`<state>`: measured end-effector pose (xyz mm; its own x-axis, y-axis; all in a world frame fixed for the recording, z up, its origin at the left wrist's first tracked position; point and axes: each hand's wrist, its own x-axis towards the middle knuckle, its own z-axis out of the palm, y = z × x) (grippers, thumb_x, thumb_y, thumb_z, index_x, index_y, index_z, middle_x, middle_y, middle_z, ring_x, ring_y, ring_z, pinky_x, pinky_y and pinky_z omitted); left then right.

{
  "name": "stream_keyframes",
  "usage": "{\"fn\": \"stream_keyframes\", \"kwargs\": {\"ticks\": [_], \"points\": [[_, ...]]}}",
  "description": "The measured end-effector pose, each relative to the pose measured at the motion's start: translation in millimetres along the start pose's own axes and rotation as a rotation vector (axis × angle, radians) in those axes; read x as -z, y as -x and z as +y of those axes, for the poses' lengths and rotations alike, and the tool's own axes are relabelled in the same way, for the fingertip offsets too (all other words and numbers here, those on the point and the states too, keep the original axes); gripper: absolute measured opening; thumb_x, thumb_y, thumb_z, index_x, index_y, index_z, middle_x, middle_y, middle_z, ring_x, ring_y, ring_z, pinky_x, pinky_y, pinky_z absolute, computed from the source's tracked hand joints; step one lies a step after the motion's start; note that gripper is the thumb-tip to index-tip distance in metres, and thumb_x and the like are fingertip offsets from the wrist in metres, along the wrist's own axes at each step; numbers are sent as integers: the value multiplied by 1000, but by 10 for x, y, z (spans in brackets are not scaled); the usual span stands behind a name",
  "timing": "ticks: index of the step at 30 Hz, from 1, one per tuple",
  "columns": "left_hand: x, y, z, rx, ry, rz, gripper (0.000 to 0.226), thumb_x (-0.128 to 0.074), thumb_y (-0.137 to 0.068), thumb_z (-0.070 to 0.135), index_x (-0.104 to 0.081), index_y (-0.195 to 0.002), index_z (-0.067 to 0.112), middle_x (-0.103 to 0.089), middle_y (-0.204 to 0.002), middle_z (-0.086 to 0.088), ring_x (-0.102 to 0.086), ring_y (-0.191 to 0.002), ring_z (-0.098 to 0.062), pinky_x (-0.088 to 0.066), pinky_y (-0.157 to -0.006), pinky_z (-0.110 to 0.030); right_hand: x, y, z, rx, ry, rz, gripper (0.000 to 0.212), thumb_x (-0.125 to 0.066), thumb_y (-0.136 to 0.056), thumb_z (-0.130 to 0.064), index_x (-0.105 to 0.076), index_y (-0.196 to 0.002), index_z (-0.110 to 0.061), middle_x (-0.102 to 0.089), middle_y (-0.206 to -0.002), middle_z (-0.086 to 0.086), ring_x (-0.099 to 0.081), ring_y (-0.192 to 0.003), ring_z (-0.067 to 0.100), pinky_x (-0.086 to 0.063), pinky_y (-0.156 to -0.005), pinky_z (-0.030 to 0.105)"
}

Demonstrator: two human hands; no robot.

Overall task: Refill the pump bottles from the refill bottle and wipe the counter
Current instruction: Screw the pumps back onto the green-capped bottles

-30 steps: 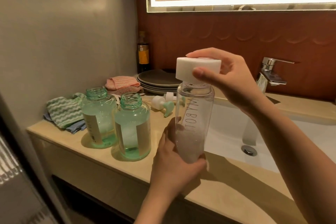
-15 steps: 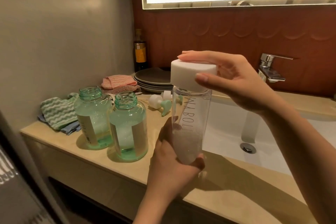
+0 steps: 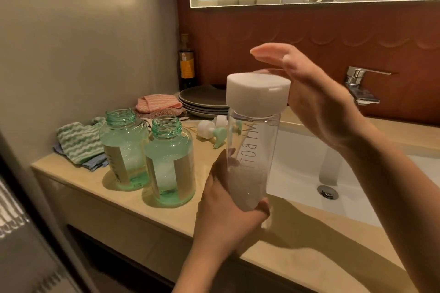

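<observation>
A person's left hand (image 3: 228,211) grips the base of the clear refill bottle (image 3: 252,150), held upright above the counter (image 3: 297,252) at the front left corner of the sink (image 3: 304,173), its white cap (image 3: 257,95) on. The right hand (image 3: 316,102), fingers straight and relaxed, hovers at the cap; whether it touches cannot be told. Left of the sink stand two open-necked green bottles side by side, both partly filled: the nearer pump bottle (image 3: 170,162) and the farther pump bottle (image 3: 123,150). Pump heads (image 3: 212,131) lie by the sink's back left corner. A green striped cloth (image 3: 78,140) lies farthest left.
</observation>
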<state>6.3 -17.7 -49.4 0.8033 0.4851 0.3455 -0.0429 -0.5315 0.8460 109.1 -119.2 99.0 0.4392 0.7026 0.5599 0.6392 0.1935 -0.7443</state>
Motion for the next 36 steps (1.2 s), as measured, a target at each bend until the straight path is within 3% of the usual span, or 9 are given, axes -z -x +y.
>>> {"fn": "stream_keyframes", "kwargs": {"ticks": [4,7,13,18,21,27,29,33,36], "points": [[1,14,24,-10,-4,7,90,-73,-54,46,-19,-126,54,-42,-126,14,-45,-114,-8,-46,-95,-24,131,24,43,-57,-167,-157,72,-68,-68,-47,-45,-132,-24,-55,-135,0,-53,-123,16,-45,-100,33],[4,5,13,3,-4,7,90,-77,-57,42,-22,-128,50,-43,-122,14,-46,-113,-8,-47,-92,-22,123,9,63,-80,-192,-124,63,-68,-71,-33,-49,-129,-20,-61,-128,2,-57,-118,18,-48,-91,28],[-15,-14,-16,87,-4,-35,83,-82,-59,36,-35,-127,30,-47,-122,6,-48,-115,-14,-49,-96,-30,13,0,94,-53,-1,89,57,-68,-56,-60,-59,-105,-32,-61,-105,-9,-58,-99,10,-46,-77,25],[-15,-7,14,65,-12,-19,70,-79,-61,40,-32,-113,36,-47,-117,7,-49,-109,-13,-52,-90,-31,57,1,132,-93,-230,-112,91,-65,-59,-70,-48,-134,-21,-51,-136,0,-50,-124,16,-45,-99,38],[-22,-11,-11,68,-3,-12,70,-80,-60,40,-36,-113,33,-49,-116,5,-51,-109,-14,-52,-90,-32,74,12,145,-129,-324,-179,86,-74,-58,-59,-52,-129,-18,-58,-125,3,-57,-112,18,-50,-86,30],[-30,-16,-23,31,83,27,94,-71,-41,51,-34,-128,44,-49,-121,14,-51,-113,-8,-48,-95,-27,-81,-3,180,-134,-281,19,68,-82,-44,-44,-56,-104,-25,-60,-98,-6,-61,-89,10,-50,-68,20],[-26,-22,-23,19,99,41,92,-70,-39,50,-34,-124,49,-51,-119,15,-53,-110,-8,-50,-93,-26,-128,-1,153,-115,-219,39,59,-73,-54,-43,-54,-107,-26,-56,-101,-6,-59,-90,9,-49,-68,19],[-25,-22,-33,30,28,5,91,-77,-48,47,-30,-126,49,-48,-122,11,-51,-113,-13,-52,-93,-34,-44,13,115,-98,-289,-125,83,-75,-51,-61,-54,-123,-26,-58,-123,-4,-58,-110,15,-50,-82,26],[-28,-8,-27,97,23,-21,95,-73,-44,56,-37,-129,30,-52,-119,5,-53,-112,-17,-53,-90,-36,-41,26,112,-95,-218,-13,65,-73,-59,-41,-60,-119,-22,-64,-111,-8,-61,-103,10,-51,-78,23]]}}
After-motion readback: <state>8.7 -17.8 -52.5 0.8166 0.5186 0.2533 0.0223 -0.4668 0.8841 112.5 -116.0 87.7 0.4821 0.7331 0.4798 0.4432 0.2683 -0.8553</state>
